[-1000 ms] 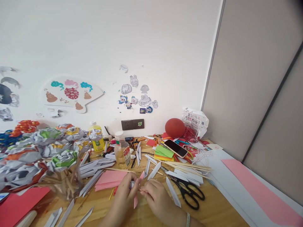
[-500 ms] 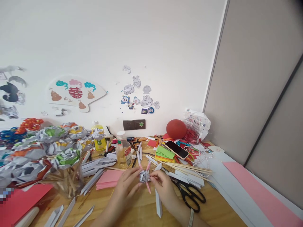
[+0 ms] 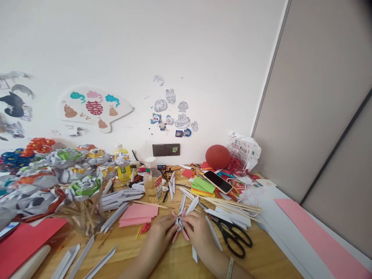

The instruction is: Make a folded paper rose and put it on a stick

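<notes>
Between my two hands is a small folded-paper flower (image 3: 179,223) with a white centre and pink folded strips sticking out around it. My left hand (image 3: 161,231) pinches it from the left with thumb and fingers. On the opposite side, my right hand (image 3: 198,229) has its fingertips closed on the flower's right edge. Long white folded strips (image 3: 192,205) show just beyond the fingers; whether they are joined to the flower I cannot tell. Another white strip (image 3: 195,254) lies partly under my right wrist. The fingers hide part of the flower.
Black-handled scissors (image 3: 236,239) lie right of my right hand, near wooden sticks (image 3: 229,203) and a phone (image 3: 217,182). Pink paper squares (image 3: 138,214) and a glue bottle (image 3: 152,182) sit behind my left hand. Paper flowers in a container (image 3: 84,219) stand left.
My left fingers, spread beside the flower before, have closed on it. The flower has turned and come slightly nearer me. A red scrap beside my left hand has come into view.
</notes>
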`<state>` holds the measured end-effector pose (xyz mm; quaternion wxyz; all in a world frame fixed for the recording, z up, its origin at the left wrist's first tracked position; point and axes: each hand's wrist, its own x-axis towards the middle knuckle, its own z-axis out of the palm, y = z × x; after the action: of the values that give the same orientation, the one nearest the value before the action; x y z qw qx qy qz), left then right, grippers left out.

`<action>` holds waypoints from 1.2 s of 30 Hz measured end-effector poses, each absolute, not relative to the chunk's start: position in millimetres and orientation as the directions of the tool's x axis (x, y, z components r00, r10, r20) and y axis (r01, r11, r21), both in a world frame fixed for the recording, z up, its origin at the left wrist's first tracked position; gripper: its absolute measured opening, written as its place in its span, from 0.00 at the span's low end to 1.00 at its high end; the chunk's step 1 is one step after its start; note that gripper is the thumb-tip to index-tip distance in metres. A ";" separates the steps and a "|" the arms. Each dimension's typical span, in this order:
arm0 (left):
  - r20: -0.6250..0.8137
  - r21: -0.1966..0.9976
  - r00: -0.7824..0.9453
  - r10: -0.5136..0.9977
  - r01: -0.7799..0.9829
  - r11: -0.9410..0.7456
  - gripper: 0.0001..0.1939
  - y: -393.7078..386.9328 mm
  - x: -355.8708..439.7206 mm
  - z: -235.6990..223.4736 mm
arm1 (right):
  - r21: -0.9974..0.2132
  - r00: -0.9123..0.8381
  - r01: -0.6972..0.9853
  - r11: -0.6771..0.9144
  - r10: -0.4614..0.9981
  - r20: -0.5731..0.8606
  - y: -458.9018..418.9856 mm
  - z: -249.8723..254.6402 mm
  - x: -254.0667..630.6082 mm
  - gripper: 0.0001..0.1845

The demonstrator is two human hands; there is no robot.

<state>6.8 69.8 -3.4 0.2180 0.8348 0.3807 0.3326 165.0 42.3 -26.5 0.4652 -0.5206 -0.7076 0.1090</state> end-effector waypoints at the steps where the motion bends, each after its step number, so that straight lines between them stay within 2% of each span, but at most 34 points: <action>1: 0.392 0.605 0.490 0.779 0.501 -0.619 0.12 69.4 7.4 -4.5 | -0.636 -0.025 0.641 0.430 0.840 0.542 41.9 -26.6 164.0 0.12; 8: 0.460 0.494 0.497 0.736 0.545 -0.677 0.12 71.0 7.5 -12.5 | -0.666 0.001 0.650 0.366 0.876 0.482 41.4 -19.9 166.6 0.12; 16: 0.571 0.298 0.530 0.627 0.577 -0.760 0.12 70.5 11.1 -19.5 | -0.594 -0.001 0.737 0.321 0.880 0.475 33.1 -14.8 154.6 0.13; 23: 0.587 0.288 0.496 0.640 0.611 -0.737 0.10 70.8 8.1 -19.4 | -0.579 -0.022 0.746 0.329 0.881 0.473 36.6 -14.8 158.9 0.12; 25: 0.602 0.287 0.471 0.645 0.626 -0.725 0.13 71.0 6.8 -20.3 | -0.586 -0.015 0.739 0.332 0.878 0.478 38.6 -13.0 163.2 0.13; 27: 0.606 0.287 0.470 0.642 0.624 -0.727 0.15 71.8 5.9 -22.4 | -0.596 0.006 0.729 0.337 0.868 0.497 40.5 -9.8 168.7 0.13; 31: 0.625 0.296 0.472 0.621 0.593 -0.749 0.12 76.9 3.8 -25.8 | -0.605 0.050 0.706 0.368 0.826 0.561 43.7 0.4 182.7 0.12; 33: 0.657 0.263 0.475 0.585 0.583 -0.769 0.12 80.8 1.6 -25.0 | -0.589 0.084 0.721 0.365 0.798 0.597 45.4 5.6 189.8 0.12; 36: 0.714 0.133 0.512 0.478 0.571 -0.810 0.12 85.1 -2.0 -20.5 | -0.575 0.109 0.739 0.352 0.778 0.618 48.0 11.3 198.2 0.11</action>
<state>-2.0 85.1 -20.5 -0.0594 0.8675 0.3021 0.3906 198.2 48.0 11.3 0.4810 -0.5686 -0.6670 0.0207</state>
